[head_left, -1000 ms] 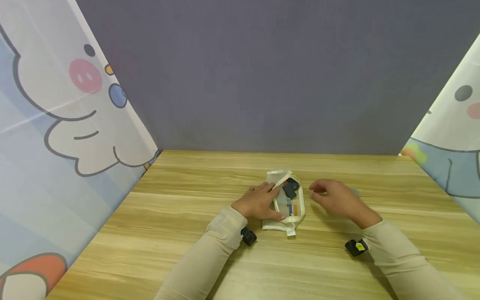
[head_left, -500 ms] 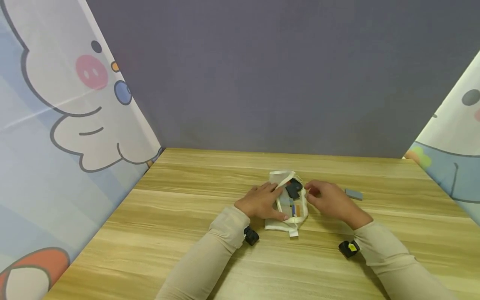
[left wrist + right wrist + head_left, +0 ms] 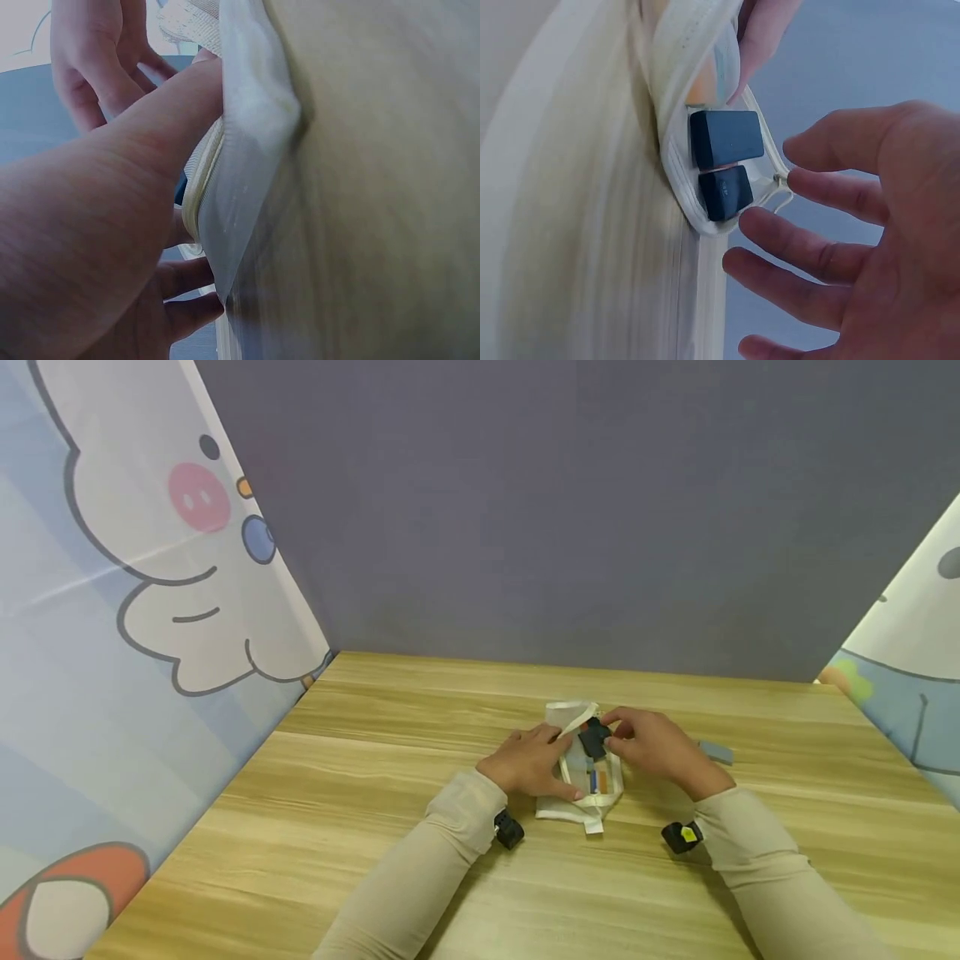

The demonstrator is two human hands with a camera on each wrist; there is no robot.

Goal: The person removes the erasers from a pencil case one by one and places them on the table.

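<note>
A white mesh zip pouch (image 3: 557, 808) lies unzipped on the table in the head view. My left hand (image 3: 525, 764) rests on its left side, fingers and thumb spread along the edge of the opening. Inside the pouch are two dark blocks (image 3: 727, 139), seen side by side in the right wrist view. Blue (image 3: 593, 782) and orange (image 3: 603, 782) pieces lie nearer its front. My right hand (image 3: 656, 745) is at the pouch's right edge, loosely bent fingertips close to the dark blocks and the zip. In the right wrist view a gap shows between thumb and forefinger.
A small flat grey block (image 3: 717, 752) lies on the wooden table (image 3: 375, 727) behind my right hand. A dark grey wall stands at the back, and cartoon-printed sheets (image 3: 135, 610) hang at both sides.
My right hand has moved left, from beside the pouch to over its right edge at the dark blocks. The grey block has come into fuller view. My left hand keeps its place on the pouch.
</note>
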